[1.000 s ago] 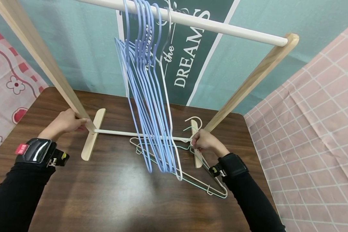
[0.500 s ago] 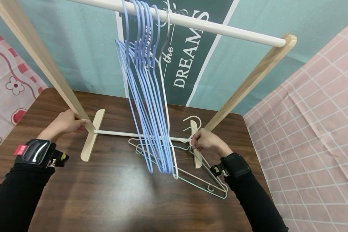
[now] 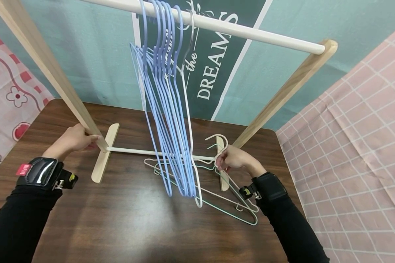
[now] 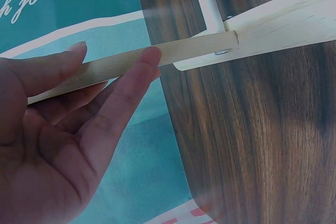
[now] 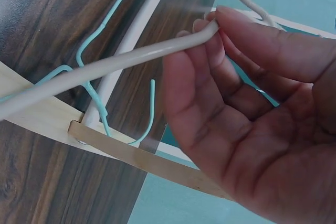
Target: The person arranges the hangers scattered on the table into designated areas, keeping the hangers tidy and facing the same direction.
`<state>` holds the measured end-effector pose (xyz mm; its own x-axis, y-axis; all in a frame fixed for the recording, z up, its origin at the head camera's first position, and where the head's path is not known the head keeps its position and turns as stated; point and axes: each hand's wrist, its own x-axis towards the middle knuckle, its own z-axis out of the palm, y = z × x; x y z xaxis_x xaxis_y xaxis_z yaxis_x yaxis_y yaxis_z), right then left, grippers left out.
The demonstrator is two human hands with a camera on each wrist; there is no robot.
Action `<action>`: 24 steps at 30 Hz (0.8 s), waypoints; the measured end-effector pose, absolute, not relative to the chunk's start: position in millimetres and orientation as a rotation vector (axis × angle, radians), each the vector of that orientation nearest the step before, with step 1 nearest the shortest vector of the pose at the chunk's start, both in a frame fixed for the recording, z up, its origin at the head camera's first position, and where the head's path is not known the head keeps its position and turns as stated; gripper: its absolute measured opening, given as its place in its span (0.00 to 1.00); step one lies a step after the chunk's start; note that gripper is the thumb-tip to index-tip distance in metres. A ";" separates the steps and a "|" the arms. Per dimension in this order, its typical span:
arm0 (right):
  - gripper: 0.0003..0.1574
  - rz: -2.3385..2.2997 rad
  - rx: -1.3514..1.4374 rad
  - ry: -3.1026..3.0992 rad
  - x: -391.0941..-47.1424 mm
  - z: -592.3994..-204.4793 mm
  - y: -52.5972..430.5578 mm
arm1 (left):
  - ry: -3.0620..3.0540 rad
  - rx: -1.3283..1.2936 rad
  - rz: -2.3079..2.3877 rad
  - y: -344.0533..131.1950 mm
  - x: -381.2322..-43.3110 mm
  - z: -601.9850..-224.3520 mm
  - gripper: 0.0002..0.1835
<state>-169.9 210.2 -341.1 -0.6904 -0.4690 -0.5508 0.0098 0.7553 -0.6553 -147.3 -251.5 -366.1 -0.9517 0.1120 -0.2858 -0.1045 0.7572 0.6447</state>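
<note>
In the head view my left hand [image 3: 74, 138] holds the left wooden post [image 3: 54, 76] of a clothes rack near its foot. The left wrist view shows thumb and fingers on opposite sides of that post [image 4: 121, 65]. My right hand [image 3: 235, 160] pinches a cream clothes hanger [image 5: 121, 62] just below its hook, between thumb and fingertips. A mint-green hanger [image 3: 230, 214] lies beneath it on the table, by the rack's right foot. Several blue hangers [image 3: 174, 120] and one white hanger [image 3: 188, 109] hang from the rack's top rail.
The white top rail [image 3: 266, 35] joins the right wooden post [image 3: 283, 93]. Low across the rack runs a white bar [image 3: 135, 150]. Teal cloth [image 3: 95, 47] hangs behind the brown table [image 3: 125, 226], with pink checked cloth [image 3: 355, 146] at right.
The cream hanger has lifted slightly off the mint-green one and shifted a little left, its hook tilting. The white hanging hanger sways slightly. My left hand keeps its place on the post.
</note>
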 end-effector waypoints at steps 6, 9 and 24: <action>0.06 -0.836 -0.360 2.174 -167.1 -338.0 209.7 | 2.637 0.000 1.003 -250.6 -146.6 -364.8 0.23; 0.09 -0.830 -0.387 2.163 -166.5 -337.1 209.1 | 2.635 0.001 1.005 -250.4 -146.5 -364.3 0.23; 0.10 -0.782 -0.472 2.122 -165.4 -322.4 203.3 | 2.636 0.006 1.012 -250.5 -147.5 -364.9 0.23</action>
<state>-165.4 203.3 -322.4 -0.6036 -0.5645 -0.5630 -0.0642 0.7383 -0.6715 -147.5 -250.5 -364.9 -0.9497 0.1162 -0.2909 -0.1082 0.7496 0.6529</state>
